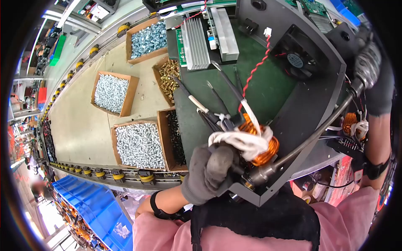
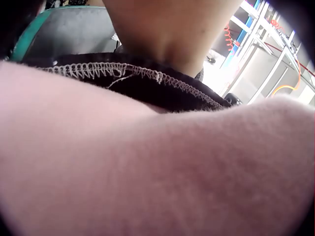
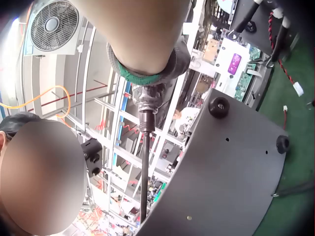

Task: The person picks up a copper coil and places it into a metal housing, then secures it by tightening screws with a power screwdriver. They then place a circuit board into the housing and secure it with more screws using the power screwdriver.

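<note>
In the head view my gloved left hand [image 1: 208, 171] curls its fingers at the left side of a copper-wound coil [image 1: 268, 151] with white-sleeved leads [image 1: 240, 141]; the fingertips are hidden. The coil sits at the near end of a dark grey metal case [image 1: 310, 102]. My gloved right hand [image 1: 379, 98] grips a power screwdriver [image 1: 367, 62] at the far right. Its long shaft [image 1: 314, 138] slants down across the case wall, and the socket end [image 1: 260, 175] is at the near flange beside the coil. The right wrist view shows the screwdriver [image 3: 147, 105] below the green-cuffed glove.
Left of the case, cardboard boxes hold silver screws [image 1: 138, 144], more screws [image 1: 111, 94], bluish fasteners [image 1: 148, 39] and brass-coloured parts [image 1: 169, 79]. Finned heatsinks [image 1: 196, 44] and a fan [image 1: 296, 60] stand beyond. A blue bin [image 1: 92, 209] is at lower left. Another person [image 3: 44, 177] is nearby.
</note>
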A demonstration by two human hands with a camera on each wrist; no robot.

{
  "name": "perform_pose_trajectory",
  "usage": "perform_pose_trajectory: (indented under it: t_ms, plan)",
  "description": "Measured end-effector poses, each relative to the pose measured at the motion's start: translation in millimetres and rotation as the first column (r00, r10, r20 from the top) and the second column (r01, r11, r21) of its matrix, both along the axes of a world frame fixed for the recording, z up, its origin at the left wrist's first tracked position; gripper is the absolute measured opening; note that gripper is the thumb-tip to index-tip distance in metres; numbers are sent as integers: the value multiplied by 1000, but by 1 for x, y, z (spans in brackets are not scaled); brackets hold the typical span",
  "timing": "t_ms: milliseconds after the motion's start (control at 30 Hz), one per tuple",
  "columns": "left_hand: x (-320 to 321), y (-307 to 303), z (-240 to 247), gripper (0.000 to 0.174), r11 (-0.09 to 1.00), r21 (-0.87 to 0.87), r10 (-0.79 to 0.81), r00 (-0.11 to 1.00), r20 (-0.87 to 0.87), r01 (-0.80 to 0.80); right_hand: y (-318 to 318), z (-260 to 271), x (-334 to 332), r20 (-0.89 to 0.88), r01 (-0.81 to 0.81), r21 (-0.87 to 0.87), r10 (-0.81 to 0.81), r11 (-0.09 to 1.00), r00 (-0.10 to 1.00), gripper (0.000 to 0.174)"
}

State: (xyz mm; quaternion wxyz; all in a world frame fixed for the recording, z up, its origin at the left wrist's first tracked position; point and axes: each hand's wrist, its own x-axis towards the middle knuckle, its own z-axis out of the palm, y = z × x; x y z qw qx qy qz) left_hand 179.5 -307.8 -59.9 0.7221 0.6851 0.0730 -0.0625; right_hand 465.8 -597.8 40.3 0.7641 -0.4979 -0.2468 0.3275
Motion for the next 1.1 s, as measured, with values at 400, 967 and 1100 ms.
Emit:
perform_pose_trajectory:
  t_ms: [400,967,1100]
  plan:
    - [-13,3,-15,42,994,-3,-108,991,-76,109,32,-23,-17,73,562,-166,-558,811,827,19]
    - [-5,8,2,18,990,106,-117,966,231,95,25,-18,-10,114,564,-281,-556,776,823,23]
    - [-10,18,0,23,945,322,-172,929,329,60,34,-8,-32,31,566,-229,-575,792,818,23]
